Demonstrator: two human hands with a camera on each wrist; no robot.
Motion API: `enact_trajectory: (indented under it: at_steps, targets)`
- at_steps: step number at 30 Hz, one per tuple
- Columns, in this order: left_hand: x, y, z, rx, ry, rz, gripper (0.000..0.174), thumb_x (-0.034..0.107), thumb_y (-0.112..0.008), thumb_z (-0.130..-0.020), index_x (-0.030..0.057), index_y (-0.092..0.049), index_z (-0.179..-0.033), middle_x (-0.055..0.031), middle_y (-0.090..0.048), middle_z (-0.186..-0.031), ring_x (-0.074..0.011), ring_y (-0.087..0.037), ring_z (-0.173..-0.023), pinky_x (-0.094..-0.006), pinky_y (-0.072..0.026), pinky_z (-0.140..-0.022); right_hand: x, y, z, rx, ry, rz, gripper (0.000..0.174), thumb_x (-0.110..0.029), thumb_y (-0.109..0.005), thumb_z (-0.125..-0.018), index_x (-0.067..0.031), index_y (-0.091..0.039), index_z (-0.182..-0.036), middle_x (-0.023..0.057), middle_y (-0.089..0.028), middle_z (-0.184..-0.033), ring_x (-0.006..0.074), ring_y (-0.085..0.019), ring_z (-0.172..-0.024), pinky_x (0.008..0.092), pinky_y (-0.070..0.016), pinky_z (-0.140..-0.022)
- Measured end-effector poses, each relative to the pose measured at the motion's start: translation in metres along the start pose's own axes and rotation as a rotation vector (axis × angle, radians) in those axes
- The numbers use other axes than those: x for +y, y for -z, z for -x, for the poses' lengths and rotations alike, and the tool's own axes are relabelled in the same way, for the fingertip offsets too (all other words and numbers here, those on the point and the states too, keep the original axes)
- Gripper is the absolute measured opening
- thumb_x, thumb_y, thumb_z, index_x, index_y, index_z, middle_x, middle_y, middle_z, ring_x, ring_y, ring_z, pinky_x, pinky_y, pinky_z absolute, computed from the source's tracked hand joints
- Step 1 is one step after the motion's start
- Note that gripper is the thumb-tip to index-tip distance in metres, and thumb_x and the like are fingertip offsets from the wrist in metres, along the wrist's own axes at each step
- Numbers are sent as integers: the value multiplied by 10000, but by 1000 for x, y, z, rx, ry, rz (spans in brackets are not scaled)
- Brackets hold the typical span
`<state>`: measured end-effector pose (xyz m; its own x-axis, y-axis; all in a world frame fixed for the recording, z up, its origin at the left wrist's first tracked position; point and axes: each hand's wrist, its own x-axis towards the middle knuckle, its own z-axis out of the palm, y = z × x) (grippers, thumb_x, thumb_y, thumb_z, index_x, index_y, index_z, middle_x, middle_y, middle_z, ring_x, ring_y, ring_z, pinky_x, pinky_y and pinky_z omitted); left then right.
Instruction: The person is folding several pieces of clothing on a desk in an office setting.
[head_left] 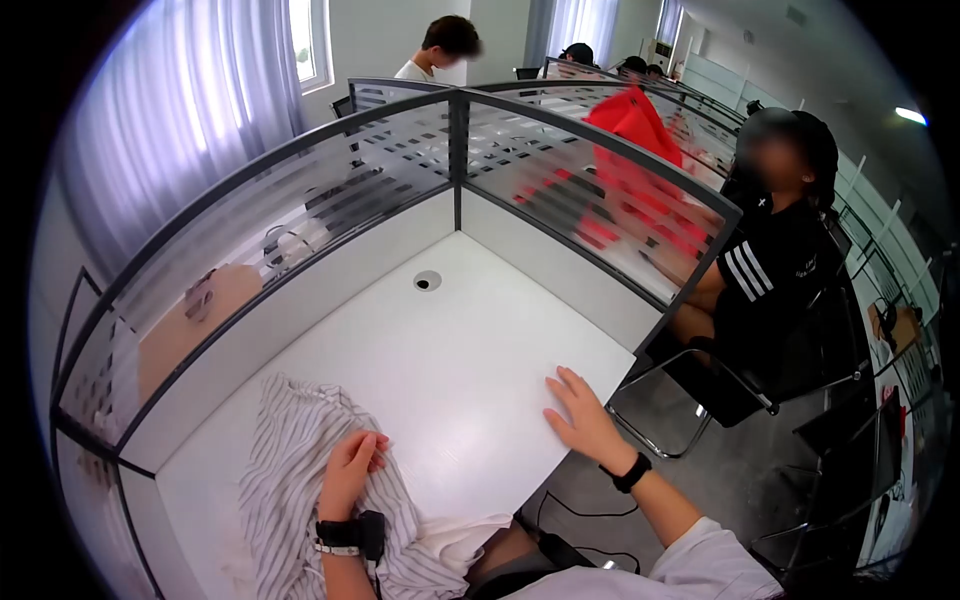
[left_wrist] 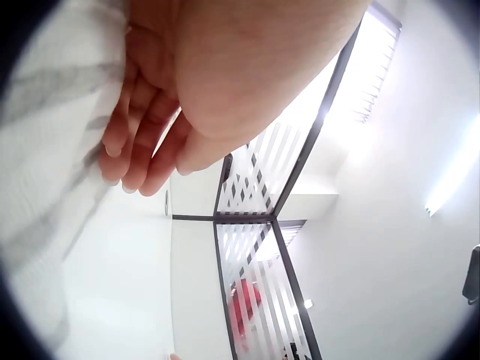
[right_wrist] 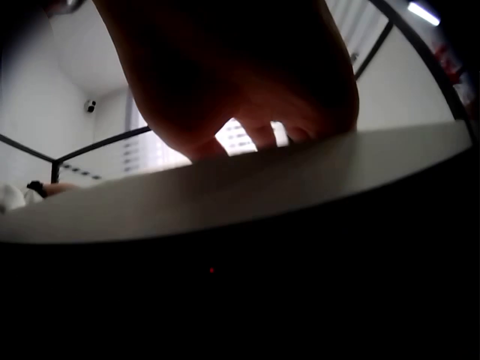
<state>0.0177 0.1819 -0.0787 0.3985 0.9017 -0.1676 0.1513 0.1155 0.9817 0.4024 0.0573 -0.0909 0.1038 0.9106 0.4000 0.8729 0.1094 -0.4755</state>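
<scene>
A striped white-and-grey cloth lies crumpled on the left part of the white desk. My left hand is over its right side, fingers loosely bent with nothing seen between them; the left wrist view shows the hand beside the cloth. Whether it touches the cloth, I cannot tell. At the desk's right edge, my right hand has its fingers spread, the thumb apart. In the right wrist view that hand is dark, its fingertips at the desk top.
Partition panels with frosted strips border the desk at the back and left. A round cable hole is near the back corner. Past the right edge are a chair, black cables and a seated person in black. Red fabric shows behind the panel.
</scene>
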Motion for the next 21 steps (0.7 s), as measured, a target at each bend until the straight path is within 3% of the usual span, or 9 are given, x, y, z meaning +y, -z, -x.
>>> enact_trajectory:
  at_steps: [2,4,10,12,21]
  targets:
    - [-2,1,0,-12,-37,-29,294,238,-520,-1053,2,-692,-1023,-16,-657,-870,-83,-580,-708,-230,-463,-653,-10,-11,5,75,45,209,453,-188,-628,-904,-38,-593,-1330,249,-482,-1451,414,-457,-1349,497,-352,-1147]
    - [-2,1,0,-4,-51,-34,293,236,-518,-1054,1,-690,-1023,-17,-654,-865,-82,-576,-706,-232,-463,-649,-10,-15,5,151,-2,134,407,-162,-612,-886,-64,-646,-1280,203,-522,-1437,376,-480,-1347,494,-357,-1146]
    - [-7,2,-2,-5,-38,-17,279,231,-522,-1052,7,-684,-1018,-16,-654,-869,-81,-574,-707,-229,-463,-650,-9,-19,5,181,-29,118,384,-139,-609,-876,-68,-667,-1249,185,-553,-1417,368,-513,-1321,485,-385,-1128]
    - [-8,2,-2,-1,-48,-15,277,231,-525,-1052,8,-684,-1015,-15,-654,-874,-81,-573,-708,-227,-463,-652,-9,-20,5,186,-33,138,383,-124,-592,-886,-82,-654,-1262,144,-537,-1449,344,-506,-1336,475,-380,-1138]
    - [-3,0,1,4,-53,-23,293,239,-496,-1056,17,-684,-1019,-8,-650,-857,-83,-567,-715,-231,-446,-667,-9,-22,5,205,-38,129,387,-121,-602,-871,-86,-665,-1250,141,-560,-1426,343,-524,-1320,469,-392,-1128]
